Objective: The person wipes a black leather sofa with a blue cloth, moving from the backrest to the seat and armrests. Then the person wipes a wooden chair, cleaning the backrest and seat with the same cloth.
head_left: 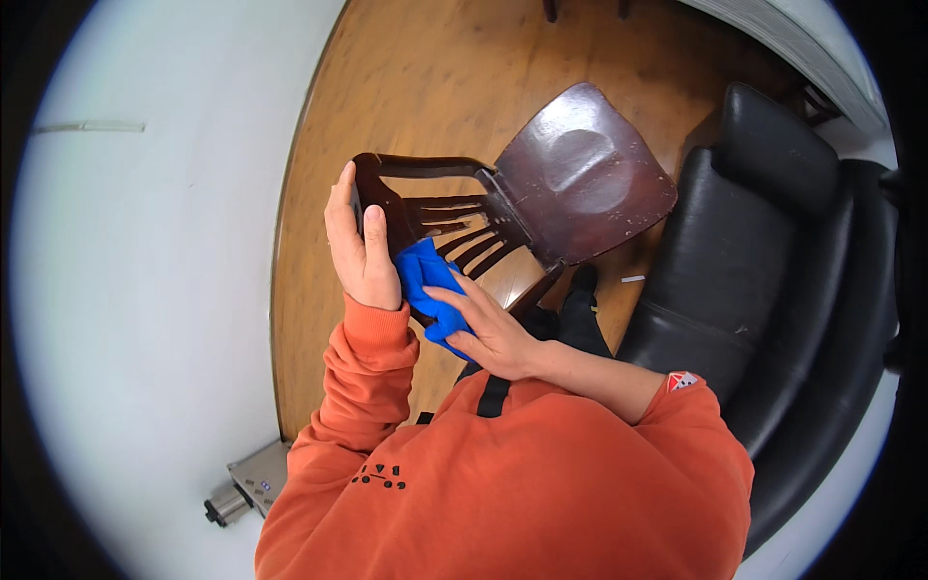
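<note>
A dark brown wooden chair point(587, 174) stands before me, its slatted backrest turned towards me. My left hand point(362, 246) holds the backrest's top rail point(380, 192) near its far corner, fingers along the outer side and thumb over the top. A crumpled blue cloth point(431, 279) lies against the nearer part of that rail. My right hand point(489, 319) is on the cloth, fingers spread over it and pressing it to the wood. Cloth and hand hide part of the rail. The glossy seat is scuffed with small pale marks.
A black leather sofa point(718, 268) stands close on the right. A white wall point(159, 254) runs along the left. On the wooden floor point(435, 80) a small white object point(633, 278) lies by the sofa. A metal box-like device point(261, 471) sits at lower left.
</note>
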Demonstrator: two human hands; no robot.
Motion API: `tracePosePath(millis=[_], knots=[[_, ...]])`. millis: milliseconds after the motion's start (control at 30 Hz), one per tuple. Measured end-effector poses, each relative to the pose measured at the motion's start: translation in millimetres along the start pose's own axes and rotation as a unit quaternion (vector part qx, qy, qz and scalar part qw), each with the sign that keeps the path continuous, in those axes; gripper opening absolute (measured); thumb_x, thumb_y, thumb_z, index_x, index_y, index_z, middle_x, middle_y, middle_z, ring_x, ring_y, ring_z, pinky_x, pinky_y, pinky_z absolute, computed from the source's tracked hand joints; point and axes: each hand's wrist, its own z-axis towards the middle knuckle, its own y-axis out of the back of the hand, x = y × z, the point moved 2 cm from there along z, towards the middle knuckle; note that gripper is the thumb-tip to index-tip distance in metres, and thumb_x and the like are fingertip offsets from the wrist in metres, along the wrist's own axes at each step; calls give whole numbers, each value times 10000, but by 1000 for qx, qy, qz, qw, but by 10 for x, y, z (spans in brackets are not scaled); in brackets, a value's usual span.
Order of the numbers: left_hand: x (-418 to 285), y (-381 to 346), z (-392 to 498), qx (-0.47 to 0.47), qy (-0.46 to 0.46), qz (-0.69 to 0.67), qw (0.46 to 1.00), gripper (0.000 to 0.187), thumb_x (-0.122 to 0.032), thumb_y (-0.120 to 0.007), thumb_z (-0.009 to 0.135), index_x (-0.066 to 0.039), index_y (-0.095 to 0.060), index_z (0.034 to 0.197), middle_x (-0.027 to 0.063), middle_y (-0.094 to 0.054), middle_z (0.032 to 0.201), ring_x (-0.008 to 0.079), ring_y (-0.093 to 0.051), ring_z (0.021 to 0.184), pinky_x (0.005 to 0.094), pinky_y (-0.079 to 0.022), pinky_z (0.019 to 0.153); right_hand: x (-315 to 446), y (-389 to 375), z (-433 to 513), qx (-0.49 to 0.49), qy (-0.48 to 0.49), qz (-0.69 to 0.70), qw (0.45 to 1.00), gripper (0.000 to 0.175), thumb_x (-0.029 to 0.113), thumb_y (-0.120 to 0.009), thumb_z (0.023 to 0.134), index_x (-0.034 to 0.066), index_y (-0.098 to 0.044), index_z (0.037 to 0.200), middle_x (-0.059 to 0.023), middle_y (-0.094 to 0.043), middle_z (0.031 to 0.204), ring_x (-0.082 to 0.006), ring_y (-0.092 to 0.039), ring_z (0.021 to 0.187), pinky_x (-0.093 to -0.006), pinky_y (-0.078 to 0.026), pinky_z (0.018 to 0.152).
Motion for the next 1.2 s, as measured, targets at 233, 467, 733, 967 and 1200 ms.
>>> tracePosePath(millis=[233,467,733,967,1200], knots=[[17,29,-54,17,-94,63,993,508,-264,-548,1046,-68,-511,1513,172,-508,1523,428,-381,1468,505,-258,1228,-39,-77,-476,-55,-104,26,993,580,230,-539,1025,133,-385,1576,-229,-323,1624,-428,-325,1495,-485,-277,1223],[-229,9,-441,32,-129,175,976,571,-268,-596,993,-62,-507,1519,202,-451,1548,486,-295,1496,595,-187,1228,-222,-22,-305,-64,-111,-4,992,563,309,-452,1081,108,-355,1598,-214,-331,1637,-402,-328,1497,-472,-238,1238],[-629,-288,-654,166,-47,454,874,582,-183,-649,867,-32,-600,1427,160,-489,1569,391,-328,1540,598,-95,1254,-720,56,432,-3,-37,-49,998,577,294,-476,1072,140,-334,1610,-216,-319,1650,-400,-216,1571,-575,-144,1261],[-457,-755,-214,342,84,564,747,894,-328,-874,702,48,-523,1434,222,-456,1567,399,-281,1553,584,-123,1281,-1230,285,643,26,-21,-63,997,611,331,-575,1024,225,-369,1590,-207,-355,1617,-384,-297,1539,-629,-178,1240],[100,-1159,33,520,133,678,502,1216,-667,-848,653,-63,-380,1599,209,-266,1689,399,-132,1597,582,-11,1287,-2017,473,542,-24,-163,-119,979,564,407,-446,1091,228,-310,1609,-205,-332,1619,-395,-281,1535,-603,-132,1265]])
